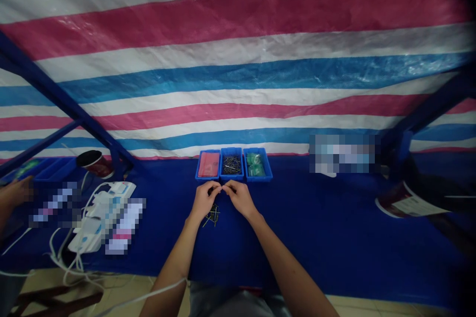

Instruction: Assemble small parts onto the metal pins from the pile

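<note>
My left hand (pixel 204 200) and my right hand (pixel 241 198) meet fingertip to fingertip over the blue table (pixel 316 228), both pinched on something tiny I cannot make out. A small heap of dark screws (pixel 212 216) lies on the cloth just under my left hand. Right behind the hands stand three small blue bins in a row: a bin with a pink bag (pixel 208 165), a bin of dark screws (pixel 232 164) and a bin with green parts (pixel 257 164).
A white power strip with cables (pixel 97 218) lies at the left, with a dark cup (pixel 95 162) behind it. Another person's hand (pixel 13 193) shows at the far left edge. A striped tarp (pixel 238 59) hangs behind. A roll with a label (pixel 405 203) sits right.
</note>
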Motion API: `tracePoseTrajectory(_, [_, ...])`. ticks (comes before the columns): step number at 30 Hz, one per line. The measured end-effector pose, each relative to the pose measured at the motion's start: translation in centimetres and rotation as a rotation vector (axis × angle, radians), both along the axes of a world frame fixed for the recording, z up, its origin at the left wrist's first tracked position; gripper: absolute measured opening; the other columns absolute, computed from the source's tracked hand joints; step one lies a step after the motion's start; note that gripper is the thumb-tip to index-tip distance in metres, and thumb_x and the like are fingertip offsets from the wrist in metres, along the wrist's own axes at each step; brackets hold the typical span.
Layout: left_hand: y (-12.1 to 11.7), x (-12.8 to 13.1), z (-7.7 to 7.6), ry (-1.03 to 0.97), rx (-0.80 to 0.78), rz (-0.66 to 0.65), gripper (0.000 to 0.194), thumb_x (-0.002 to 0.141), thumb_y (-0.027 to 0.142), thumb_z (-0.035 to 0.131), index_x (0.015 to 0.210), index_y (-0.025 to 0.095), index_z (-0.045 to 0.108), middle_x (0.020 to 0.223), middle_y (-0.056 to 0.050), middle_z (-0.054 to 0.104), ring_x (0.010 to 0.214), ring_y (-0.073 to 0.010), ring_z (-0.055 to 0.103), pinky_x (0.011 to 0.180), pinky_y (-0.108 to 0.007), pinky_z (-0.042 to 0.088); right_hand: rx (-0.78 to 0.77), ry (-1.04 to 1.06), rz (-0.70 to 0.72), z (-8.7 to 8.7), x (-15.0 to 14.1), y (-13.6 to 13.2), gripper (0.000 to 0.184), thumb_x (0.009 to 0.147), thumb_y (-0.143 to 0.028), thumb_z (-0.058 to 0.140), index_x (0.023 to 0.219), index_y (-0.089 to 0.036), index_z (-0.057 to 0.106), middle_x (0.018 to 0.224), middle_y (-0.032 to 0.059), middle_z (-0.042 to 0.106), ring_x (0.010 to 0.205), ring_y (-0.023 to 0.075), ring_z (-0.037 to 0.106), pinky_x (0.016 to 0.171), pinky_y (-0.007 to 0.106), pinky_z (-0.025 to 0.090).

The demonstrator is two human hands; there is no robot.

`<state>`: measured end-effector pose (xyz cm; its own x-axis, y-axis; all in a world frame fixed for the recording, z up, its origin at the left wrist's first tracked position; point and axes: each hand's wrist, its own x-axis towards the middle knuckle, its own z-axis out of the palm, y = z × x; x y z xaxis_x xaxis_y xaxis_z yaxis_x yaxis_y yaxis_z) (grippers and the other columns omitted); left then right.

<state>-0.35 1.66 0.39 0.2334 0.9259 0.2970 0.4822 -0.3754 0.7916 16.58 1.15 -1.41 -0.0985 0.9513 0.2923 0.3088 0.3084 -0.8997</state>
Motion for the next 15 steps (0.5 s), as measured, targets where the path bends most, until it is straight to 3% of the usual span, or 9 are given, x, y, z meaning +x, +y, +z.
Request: tracePoseTrajectory(15, [0.05,0.08,0.32,0.006,-0.01,-0.009,0.023,0.093,0.032,0.054,0.086,0.016,0.068,0.077,-0.002,0.069,0.071,-0.0142,0.062,0.072,-0.023,0.045,-0.064,0.077,0.024,0.23,-0.12,0.17,0.022,0.089,-0.033,0.057,0.076,-0.018,0.067,0.061,-0.0008,0.06,0.055,0.0129,0.053,0.053,0.022,0.039])
